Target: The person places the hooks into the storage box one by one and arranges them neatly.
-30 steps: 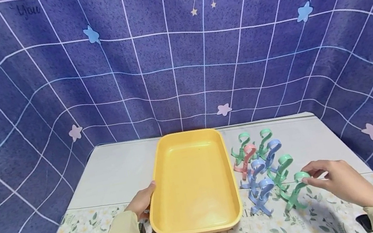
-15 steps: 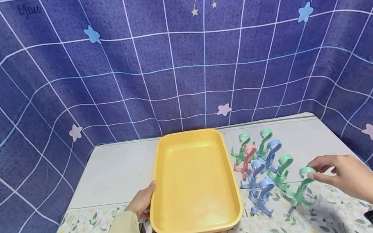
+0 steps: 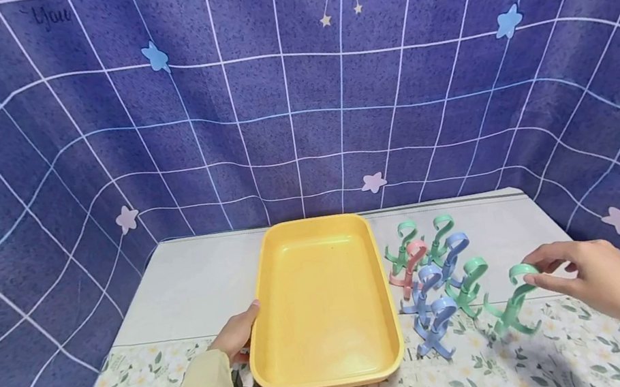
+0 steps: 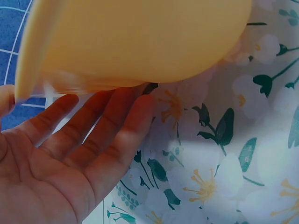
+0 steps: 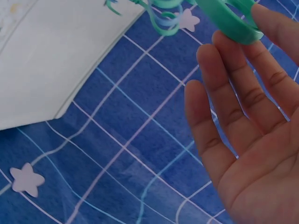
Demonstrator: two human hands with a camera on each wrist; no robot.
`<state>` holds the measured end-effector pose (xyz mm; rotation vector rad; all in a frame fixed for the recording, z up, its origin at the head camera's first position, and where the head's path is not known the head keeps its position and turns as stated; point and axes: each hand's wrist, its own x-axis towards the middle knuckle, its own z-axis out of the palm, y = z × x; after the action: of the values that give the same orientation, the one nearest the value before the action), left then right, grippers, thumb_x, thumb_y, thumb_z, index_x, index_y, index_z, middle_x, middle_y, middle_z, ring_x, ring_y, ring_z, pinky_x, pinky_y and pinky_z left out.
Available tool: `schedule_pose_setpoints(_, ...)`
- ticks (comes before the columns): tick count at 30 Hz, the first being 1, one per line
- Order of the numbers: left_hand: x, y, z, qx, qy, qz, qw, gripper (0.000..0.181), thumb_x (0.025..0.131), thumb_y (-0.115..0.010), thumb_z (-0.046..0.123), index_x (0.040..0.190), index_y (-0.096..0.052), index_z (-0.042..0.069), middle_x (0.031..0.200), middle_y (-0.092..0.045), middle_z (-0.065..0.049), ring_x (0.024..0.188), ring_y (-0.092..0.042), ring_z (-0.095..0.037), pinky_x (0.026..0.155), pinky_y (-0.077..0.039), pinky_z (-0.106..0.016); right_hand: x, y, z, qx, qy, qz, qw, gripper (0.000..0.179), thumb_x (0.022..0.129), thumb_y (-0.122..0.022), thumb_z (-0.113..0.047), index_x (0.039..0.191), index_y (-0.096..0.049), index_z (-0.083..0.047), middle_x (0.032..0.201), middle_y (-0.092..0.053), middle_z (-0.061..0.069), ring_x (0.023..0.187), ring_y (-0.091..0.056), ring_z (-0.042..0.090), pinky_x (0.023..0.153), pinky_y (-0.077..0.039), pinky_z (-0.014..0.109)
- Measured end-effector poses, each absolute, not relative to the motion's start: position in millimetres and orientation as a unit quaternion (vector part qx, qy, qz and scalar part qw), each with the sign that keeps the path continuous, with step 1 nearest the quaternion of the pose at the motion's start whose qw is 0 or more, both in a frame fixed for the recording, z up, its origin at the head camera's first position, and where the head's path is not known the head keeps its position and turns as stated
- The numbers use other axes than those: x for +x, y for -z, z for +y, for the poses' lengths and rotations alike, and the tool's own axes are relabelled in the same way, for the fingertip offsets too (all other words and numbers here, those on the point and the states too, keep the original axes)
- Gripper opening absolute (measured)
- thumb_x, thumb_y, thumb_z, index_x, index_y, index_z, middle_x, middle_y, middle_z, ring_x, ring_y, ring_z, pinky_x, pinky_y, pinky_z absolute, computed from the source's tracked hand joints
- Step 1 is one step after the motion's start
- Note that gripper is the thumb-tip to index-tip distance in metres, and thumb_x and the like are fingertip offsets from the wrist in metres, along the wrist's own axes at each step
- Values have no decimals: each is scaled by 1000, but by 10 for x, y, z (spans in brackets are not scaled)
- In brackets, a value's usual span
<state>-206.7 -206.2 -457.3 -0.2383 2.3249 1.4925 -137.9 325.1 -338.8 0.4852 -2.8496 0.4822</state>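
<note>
My right hand pinches the looped top of a green plastic claw hook between thumb and fingers. Its splayed prongs hang downward, a little apart from the other hooks. The right wrist view has the green loop between the thumb and fingertips. On the left side of a yellow tray, my left hand holds the rim, thumb on top. In the left wrist view the fingers reach under the tray's outer wall. Nothing lies inside the tray.
Right of the tray stand several more claw hooks: green, blue and pink. A white cloth with a flowered band covers the table. Behind and at the sides hangs a blue gridded curtain.
My right hand has drawn the green hook to the right and slightly up, away from the group. The left hand and the tray have stayed in place.
</note>
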Motion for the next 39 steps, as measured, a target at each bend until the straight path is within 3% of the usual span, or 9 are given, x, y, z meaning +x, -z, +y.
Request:
schedule_pose_setpoints(9,-2079,4594,-2068,-90,-532,821,183,66,111,-30,47,139,-50,-9,103,-67,-16,88,-69,-25,77,-59,-48,-1411,3161,3240,192,-129,-962,146,20,83,-86,-20,100,-77,-18,86,-70,-13,77,-61,-2,62,-52,31)
schedule_pose_setpoints(16,-2079,4605,-2067,-91,-533,821,181,66,111,-30,48,138,-50,-9,102,-67,-16,86,-69,-25,76,-59,-47,-1425,3010,3186,195,-121,-964,134,20,86,-83,-20,105,-77,-16,89,-73,-9,77,-68,10,61,-51,31)
schedule_pose_setpoints(22,-2083,4619,-2070,-91,-529,825,179,67,111,-30,50,138,-51,-8,101,-67,-16,85,-68,-24,75,-59,-46,-1462,2882,3134,215,-107,-957,164,21,84,-85,-18,104,-78,-16,86,-72,-10,73,-65,8,57,-47,28)
schedule_pose_setpoints(29,-2064,4610,-2083,-85,-531,824,178,66,111,-31,49,140,-51,-7,98,-68,-14,82,-69,-23,73,-59,-45,-1503,2704,3034,195,-100,-968,124,24,90,-80,-21,110,-76,-10,91,-73,-3,73,-64,13,56,-44,29)
schedule_pose_setpoints(39,-2075,4628,-2096,-79,-535,822,179,69,110,-32,51,143,-48,-7,100,-68,-14,84,-69,-23,75,-59,-46,-1548,2524,2925,211,-93,-964,130,21,91,-79,-19,109,-76,-11,91,-72,-3,76,-66,14,55,-45,27)
